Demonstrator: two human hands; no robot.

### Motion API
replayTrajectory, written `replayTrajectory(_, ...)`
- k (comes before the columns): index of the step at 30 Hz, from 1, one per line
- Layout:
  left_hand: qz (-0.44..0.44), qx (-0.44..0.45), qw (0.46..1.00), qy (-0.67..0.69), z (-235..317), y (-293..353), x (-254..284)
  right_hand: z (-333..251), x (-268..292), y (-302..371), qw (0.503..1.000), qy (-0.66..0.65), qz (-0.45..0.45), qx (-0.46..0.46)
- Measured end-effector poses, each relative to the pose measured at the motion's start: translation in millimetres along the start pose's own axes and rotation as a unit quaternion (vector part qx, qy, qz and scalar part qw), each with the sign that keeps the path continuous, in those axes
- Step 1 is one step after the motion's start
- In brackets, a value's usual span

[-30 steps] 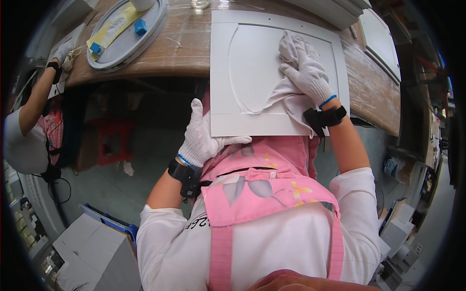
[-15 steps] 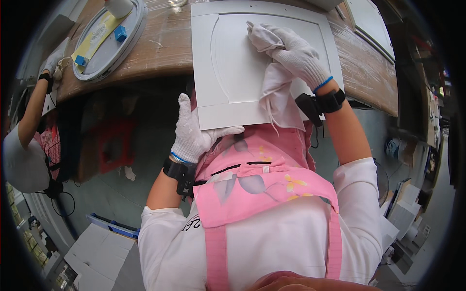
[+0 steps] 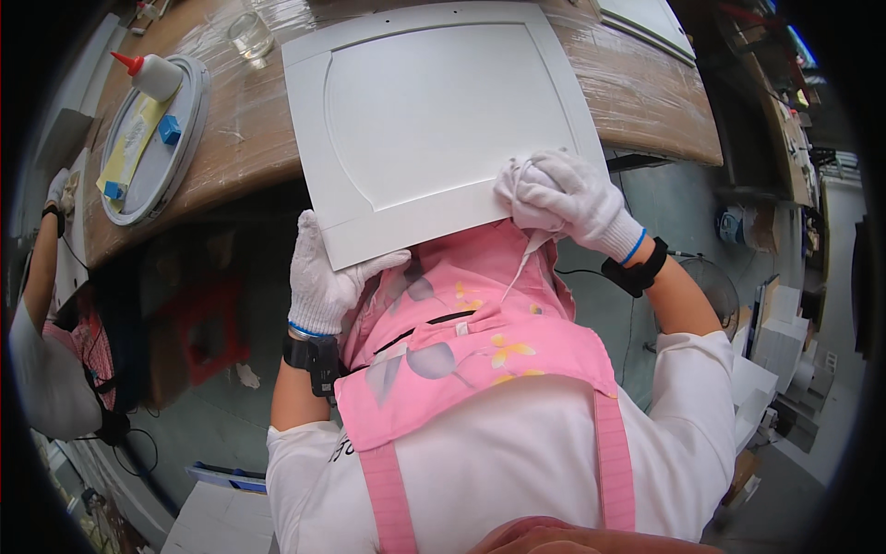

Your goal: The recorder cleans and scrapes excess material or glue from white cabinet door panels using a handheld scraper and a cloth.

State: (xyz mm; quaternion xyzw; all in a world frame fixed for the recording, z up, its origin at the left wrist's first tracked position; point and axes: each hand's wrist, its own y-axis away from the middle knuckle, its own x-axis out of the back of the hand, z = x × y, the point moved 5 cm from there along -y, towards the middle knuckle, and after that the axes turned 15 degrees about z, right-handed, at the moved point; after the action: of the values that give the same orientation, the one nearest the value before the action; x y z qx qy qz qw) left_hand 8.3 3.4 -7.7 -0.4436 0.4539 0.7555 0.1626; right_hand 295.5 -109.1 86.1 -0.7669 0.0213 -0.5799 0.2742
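A white framed panel [image 3: 443, 120], like a cabinet door with a recessed middle, lies partly on the wrapped table and juts over its near edge toward my apron. My left hand [image 3: 325, 282], in a white knit glove, cups the panel's near left corner, one digit along the side and another along the front edge. Bunched in my gloved right hand [image 3: 577, 201] is a white cloth [image 3: 521, 194], pressed at the panel's near right part. A thin tail of the cloth hangs down over the pink apron [image 3: 480, 323]. The fingers under the panel are hidden.
On the table [image 3: 268, 120] at left, a round grey lid [image 3: 189, 115] holds a white bottle with a red tip [image 3: 152, 76] and blue blocks [image 3: 169, 129]. A glass jar [image 3: 249, 37] stands behind. Another person's arm [image 3: 41, 268] shows at far left; more panels [image 3: 651, 23] lie far right.
My right hand has drawn the cloth from the panel's middle to its near right part. My view has shifted, and the panel appears further left and more tilted. My left hand stays at the corner.
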Motion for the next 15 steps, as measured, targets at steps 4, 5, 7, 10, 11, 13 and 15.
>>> replayTrajectory(4,0.13,-0.026,0.989,-0.069,-1.8,-3.4,3.6,99.1,76.8,96.9,0.914,0.222,-0.113,-0.32)
replayTrajectory(5,0.119,-0.019,0.991,-0.058,-2.3,-3.2,2.8,114.5,98.9,102.5,0.88,0.132,0.016,-0.456)
replayTrajectory(7,0.116,-0.024,0.99,-0.077,-1.6,-3.9,3.3,118.5,116.4,109.5,0.82,-0.033,0.199,-0.536)
replayTrajectory(10,0.13,-0.038,0.986,-0.102,-3.3,-4.5,3.9,59.4,60.4,35.1,0.773,-0.321,0.289,-0.464)
replayTrajectory(11,0.14,-0.046,0.983,-0.109,-2.8,-2.8,3.9,17.7,55.1,1.9,0.951,0.066,0.19,-0.235)
replayTrajectory(13,0.141,-0.054,0.981,-0.125,-3.6,-6.1,1.0,-42.1,0.5,-37.4,0.986,-0.068,0.099,-0.114)
replayTrajectory(15,0.137,-0.047,0.983,-0.111,-5.3,-14.6,5.9,-78.3,-51.5,-45.3,0.991,-0.096,0.082,0.047)
